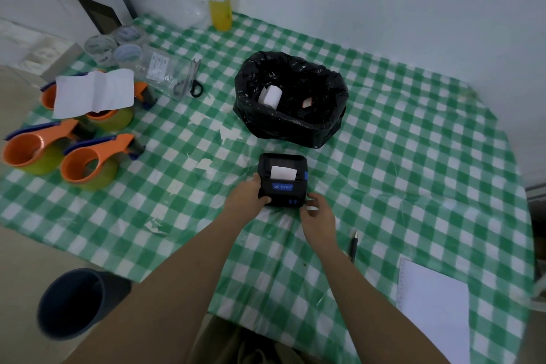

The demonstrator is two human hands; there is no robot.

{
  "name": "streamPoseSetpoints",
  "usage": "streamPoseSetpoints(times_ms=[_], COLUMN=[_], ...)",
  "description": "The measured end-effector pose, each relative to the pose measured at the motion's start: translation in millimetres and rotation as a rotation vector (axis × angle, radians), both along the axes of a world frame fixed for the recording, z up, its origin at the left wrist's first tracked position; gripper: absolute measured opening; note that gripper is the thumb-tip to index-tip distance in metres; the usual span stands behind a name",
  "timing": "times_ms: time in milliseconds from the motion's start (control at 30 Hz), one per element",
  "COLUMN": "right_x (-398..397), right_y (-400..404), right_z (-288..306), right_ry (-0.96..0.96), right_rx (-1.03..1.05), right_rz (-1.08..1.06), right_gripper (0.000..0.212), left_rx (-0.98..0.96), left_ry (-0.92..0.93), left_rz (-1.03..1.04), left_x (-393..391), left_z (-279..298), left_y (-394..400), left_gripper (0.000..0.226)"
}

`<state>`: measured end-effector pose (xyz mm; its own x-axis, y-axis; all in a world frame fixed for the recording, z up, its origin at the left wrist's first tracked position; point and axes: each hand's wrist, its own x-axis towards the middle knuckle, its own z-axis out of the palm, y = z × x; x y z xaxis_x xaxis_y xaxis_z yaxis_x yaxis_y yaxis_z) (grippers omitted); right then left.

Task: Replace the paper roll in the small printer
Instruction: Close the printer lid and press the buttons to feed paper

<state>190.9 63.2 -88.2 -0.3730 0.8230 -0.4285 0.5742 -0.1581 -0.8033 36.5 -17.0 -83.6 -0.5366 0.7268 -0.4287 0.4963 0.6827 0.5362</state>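
A small black printer [283,179] with a blue label lies on the green checked tablecloth, its lid down and a strip of white paper [283,172] sticking out of the slot. My left hand [245,199] grips the printer's near left corner. My right hand [317,211] hovers at the near right corner with a small white scrap [312,208] pinched in its fingers. Behind the printer, a white paper roll [271,95] lies inside a black bin bag [291,99].
Three orange tape dispensers [88,161] and a white sheet [94,91] lie at the left, with scissors [190,80] and tape rolls behind. A yellow bottle [220,13] stands at the back. A pen [353,245] and notepad [434,307] lie at the right. A dark bucket [74,303] is on the floor.
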Motion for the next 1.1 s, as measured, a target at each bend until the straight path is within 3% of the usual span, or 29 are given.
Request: streamPoseSetpoints(times_ms=[633, 867, 1100], right_x=[0.7, 2.0, 1.0], right_y=[-1.1, 1.7, 3.4], right_z=[8.5, 10.1, 8.8], right_ry=[0.017, 0.003, -0.009], right_rx=[-0.028, -0.023, 0.002], right_rz=[0.044, 0.072, 0.066], right_gripper=[0.034, 0.034, 0.035], left_rx=[-0.08, 0.192, 0.222], left_ry=[0.051, -0.247, -0.327], left_rz=[-0.036, 0.127, 0.202], left_x=[7.8, 9.8, 9.3], left_z=[14.7, 22.9, 28.2], left_y=[1.4, -5.9, -11.4], left_gripper=[0.074, 0.065, 0.059])
